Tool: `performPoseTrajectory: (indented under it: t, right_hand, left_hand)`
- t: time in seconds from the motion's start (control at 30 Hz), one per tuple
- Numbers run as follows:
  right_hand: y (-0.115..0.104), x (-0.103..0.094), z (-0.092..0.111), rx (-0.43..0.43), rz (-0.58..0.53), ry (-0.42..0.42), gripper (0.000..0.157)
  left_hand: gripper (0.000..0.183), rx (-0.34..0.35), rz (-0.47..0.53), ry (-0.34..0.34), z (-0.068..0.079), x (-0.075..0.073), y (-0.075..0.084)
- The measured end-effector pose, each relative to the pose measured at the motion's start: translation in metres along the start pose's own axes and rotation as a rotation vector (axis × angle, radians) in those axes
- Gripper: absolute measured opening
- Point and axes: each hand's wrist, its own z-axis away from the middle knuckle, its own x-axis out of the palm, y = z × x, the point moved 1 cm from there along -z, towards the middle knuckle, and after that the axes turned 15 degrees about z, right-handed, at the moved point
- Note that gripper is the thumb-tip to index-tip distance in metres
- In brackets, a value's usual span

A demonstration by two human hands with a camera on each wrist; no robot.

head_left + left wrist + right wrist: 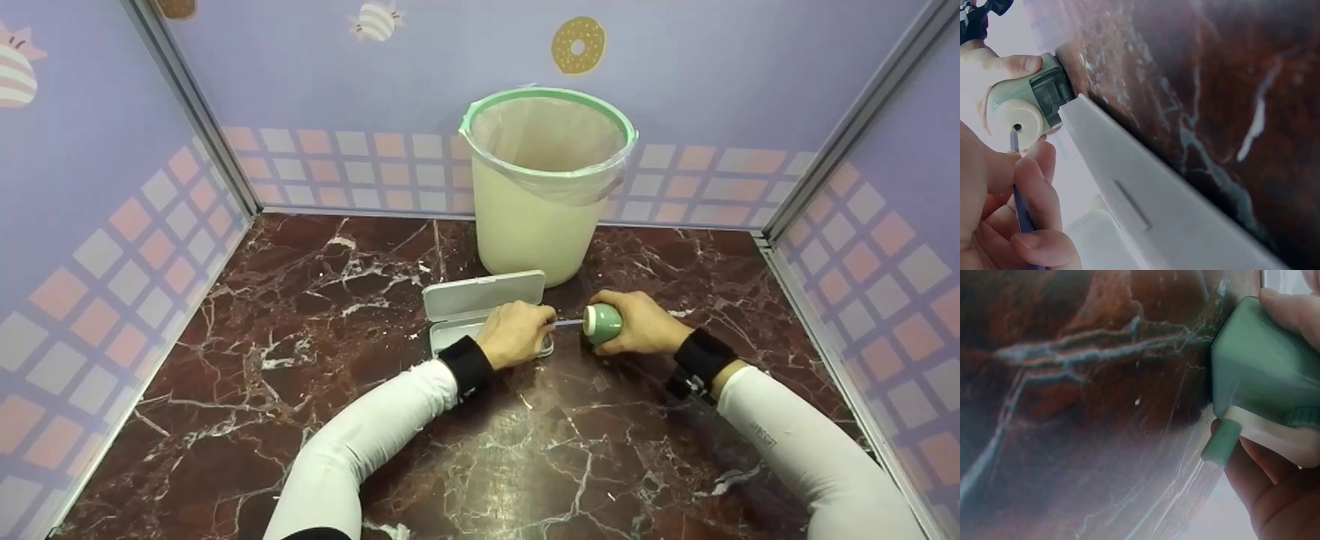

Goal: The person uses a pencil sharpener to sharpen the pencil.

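My left hand [516, 332] pinches a slim purple pencil [1023, 214] between thumb and fingers. The pencil's tip sits right at the dark hole in the cream front of a green crank pencil sharpener [606, 322]. My right hand [643, 322] grips the sharpener's body from the right, thumb and fingers on opposite sides. In the right wrist view the cream crank arm [1269, 433] with its green knob [1222, 443] shows at the back of the sharpener. Beneath the left hand lies an open white pencil case [487, 296], its lid raised and part of its tray hidden.
Behind the pencil case stands a cream bin [534, 225] with a green rim and a clear liner. Patterned purple panels [420, 82] enclose the dark red marbled tabletop [360, 465] at the back and on both sides.
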Motion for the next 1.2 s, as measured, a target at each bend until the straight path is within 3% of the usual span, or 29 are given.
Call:
performPoseTrajectory:
  t: [0.5, 0.83, 1.2]
  right_hand:
    - [0.003, 0.002, 0.003, -0.003, 0.001, 0.006, 0.076]
    - [0.003, 0.003, 0.001, 0.000, -0.031, -0.002, 0.073]
    - [0.001, 0.002, 0.001, 0.006, -0.068, 0.003, 0.071]
  left_hand:
    - [0.013, 0.008, -0.031, -0.032, -0.018, 0.011, 0.005]
    - [0.012, -0.027, -0.057, -0.054, -0.028, 0.012, 0.007]
    - [0.012, -0.005, -0.066, -0.066, -0.034, 0.013, 0.011]
